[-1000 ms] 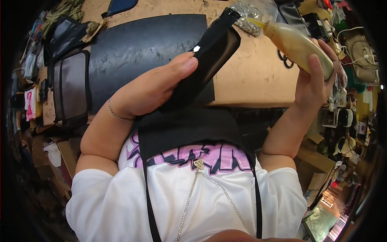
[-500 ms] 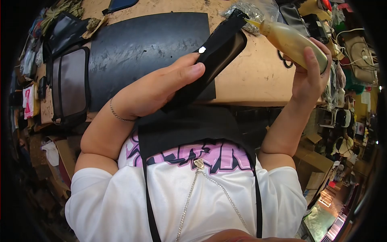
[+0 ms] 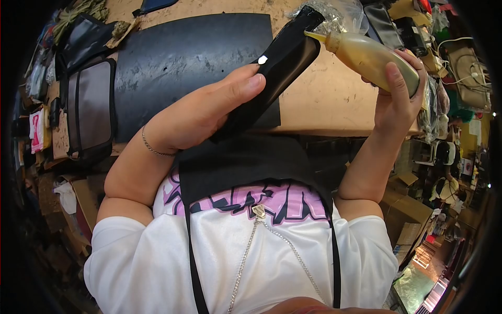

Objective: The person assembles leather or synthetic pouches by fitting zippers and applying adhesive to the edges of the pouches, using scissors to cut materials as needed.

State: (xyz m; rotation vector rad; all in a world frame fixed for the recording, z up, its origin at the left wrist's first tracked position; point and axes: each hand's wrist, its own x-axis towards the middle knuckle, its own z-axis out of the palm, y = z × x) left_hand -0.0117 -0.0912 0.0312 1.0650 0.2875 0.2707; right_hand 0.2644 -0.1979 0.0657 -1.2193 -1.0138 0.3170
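Note:
In the head view my left hand (image 3: 230,97) grips a long black piece (image 3: 285,68) that looks like leather, tilted up to the right, with a folded flap along its upper side. A small white spot shows by my fingertips. My right hand (image 3: 400,86) is wrapped round a squeeze bottle (image 3: 368,56) with yellowish contents, lying nearly on its side. Its thin yellow nozzle (image 3: 316,36) points left, and its tip is at the black piece's edge near the far end. Whether anything flows from the tip I cannot make out.
A large black sheet (image 3: 193,68) lies on the worn tan table (image 3: 334,104). To the left is a dark panel with a grey face (image 3: 94,107). Clear plastic bags (image 3: 340,18) sit at the back, and cluttered goods with white cables (image 3: 460,68) stand on the right.
The bottle has moved left and slightly down, its nozzle tip shifting from the black piece's far end to lower along its edge. The black piece has shifted slightly upward.

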